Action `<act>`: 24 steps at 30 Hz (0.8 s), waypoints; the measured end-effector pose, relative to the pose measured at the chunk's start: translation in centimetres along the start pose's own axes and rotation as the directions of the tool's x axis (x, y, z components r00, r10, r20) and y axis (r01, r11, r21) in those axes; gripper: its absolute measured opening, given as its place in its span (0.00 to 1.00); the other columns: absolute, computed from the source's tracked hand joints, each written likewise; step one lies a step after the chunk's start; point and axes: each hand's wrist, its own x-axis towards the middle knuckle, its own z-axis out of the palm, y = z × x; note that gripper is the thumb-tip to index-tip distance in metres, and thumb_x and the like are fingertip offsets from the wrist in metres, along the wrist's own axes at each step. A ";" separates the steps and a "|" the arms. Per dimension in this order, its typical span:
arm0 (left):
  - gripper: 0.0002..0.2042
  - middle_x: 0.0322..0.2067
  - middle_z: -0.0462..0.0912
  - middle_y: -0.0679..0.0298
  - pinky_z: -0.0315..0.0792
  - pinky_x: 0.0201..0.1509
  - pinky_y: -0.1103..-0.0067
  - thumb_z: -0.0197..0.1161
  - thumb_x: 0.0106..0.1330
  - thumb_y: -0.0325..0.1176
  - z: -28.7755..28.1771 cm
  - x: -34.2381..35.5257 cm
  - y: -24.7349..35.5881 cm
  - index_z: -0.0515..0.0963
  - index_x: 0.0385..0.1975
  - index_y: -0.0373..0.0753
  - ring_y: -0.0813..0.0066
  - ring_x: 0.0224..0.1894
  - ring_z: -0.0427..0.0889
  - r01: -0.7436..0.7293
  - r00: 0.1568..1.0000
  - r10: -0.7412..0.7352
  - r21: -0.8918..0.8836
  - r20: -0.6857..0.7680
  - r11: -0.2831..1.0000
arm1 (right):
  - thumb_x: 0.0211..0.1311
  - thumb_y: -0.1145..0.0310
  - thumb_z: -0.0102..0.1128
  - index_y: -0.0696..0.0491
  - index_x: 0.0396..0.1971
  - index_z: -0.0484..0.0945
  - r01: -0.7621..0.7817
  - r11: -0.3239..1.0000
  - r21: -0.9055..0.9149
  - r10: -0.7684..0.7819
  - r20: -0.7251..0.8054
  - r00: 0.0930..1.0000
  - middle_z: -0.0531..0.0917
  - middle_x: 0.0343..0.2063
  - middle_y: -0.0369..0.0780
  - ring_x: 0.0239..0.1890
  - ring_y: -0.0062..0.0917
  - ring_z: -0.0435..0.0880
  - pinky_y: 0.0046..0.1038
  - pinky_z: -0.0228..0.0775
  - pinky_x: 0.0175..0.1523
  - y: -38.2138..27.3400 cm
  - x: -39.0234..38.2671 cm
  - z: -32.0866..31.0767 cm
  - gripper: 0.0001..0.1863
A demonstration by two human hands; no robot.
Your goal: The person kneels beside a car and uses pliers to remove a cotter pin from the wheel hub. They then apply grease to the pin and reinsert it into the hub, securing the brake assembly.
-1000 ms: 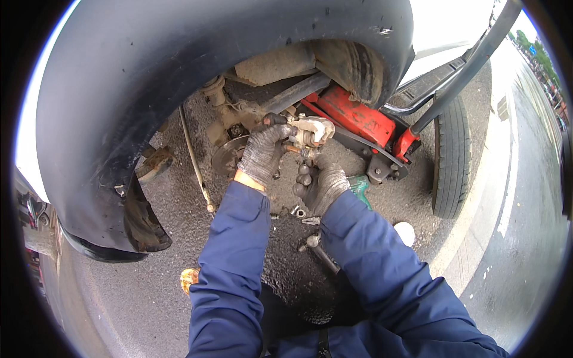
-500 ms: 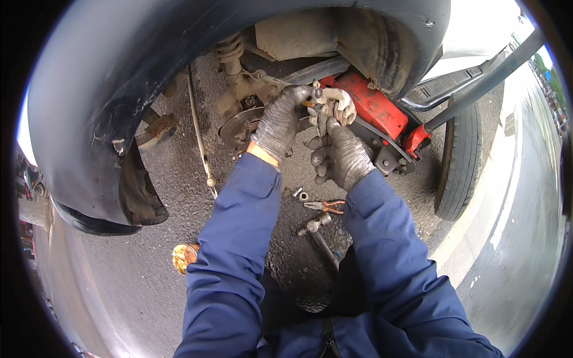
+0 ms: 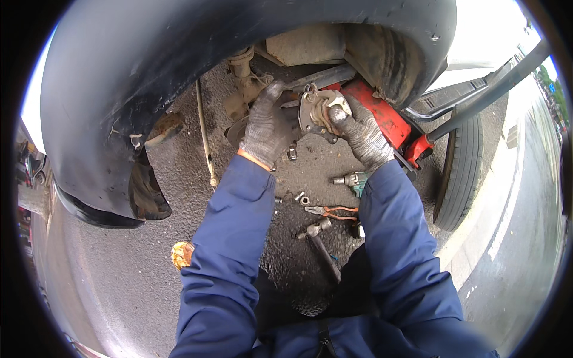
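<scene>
My gloved right hand grips a metal brake caliper in the wheel arch, thumb across its near face. My gloved left hand is curled just left of the caliper, beside the brake disc and hub; what its fingers hold is hidden. Below my hands, a green power tool, orange-handled pliers, a hammer and small metal sockets lie on the asphalt.
The black wheel arch curves overhead and down the left. A red floor jack with a long handle and an upright tyre stand at the right. A pale rod hangs left of the hub; a rusty can sits lower left.
The caliper has turned to show a broader plate face. My right hand has risen to its right side, uncovering the green tool. My left hand has shifted slightly.
</scene>
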 end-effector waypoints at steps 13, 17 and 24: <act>0.08 0.25 0.82 0.58 0.77 0.22 0.81 0.62 0.64 0.28 2.2 -4.3 -3.8 0.75 0.36 0.30 0.76 0.21 0.81 -0.109 0.829 0.475 0.748 -0.295 0.655 | 0.59 0.68 0.66 0.64 0.55 0.69 0.070 0.997 -0.015 -0.072 -0.163 0.984 0.81 0.45 0.45 0.45 0.24 0.80 0.25 0.75 0.50 -0.9 -0.5 3.9 0.27; 0.07 0.24 0.82 0.59 0.75 0.19 0.81 0.62 0.64 0.27 1.6 -3.9 -4.2 0.74 0.35 0.30 0.77 0.19 0.80 -0.083 0.797 0.531 0.819 -0.288 0.568 | 0.57 0.70 0.68 0.64 0.55 0.70 0.020 1.000 -0.019 -0.023 -0.165 0.986 0.81 0.45 0.45 0.45 0.24 0.80 0.25 0.75 0.50 -0.8 -0.7 4.1 0.27; 0.06 0.23 0.79 0.62 0.76 0.18 0.80 0.61 0.65 0.27 1.4 -4.1 -4.6 0.73 0.33 0.32 0.77 0.18 0.78 -0.109 0.801 0.481 0.704 -0.356 0.702 | 0.52 0.70 0.72 0.64 0.50 0.73 0.017 0.988 -0.155 -0.049 -0.200 0.979 0.83 0.39 0.47 0.39 0.25 0.83 0.25 0.76 0.44 -0.6 -0.7 4.2 0.27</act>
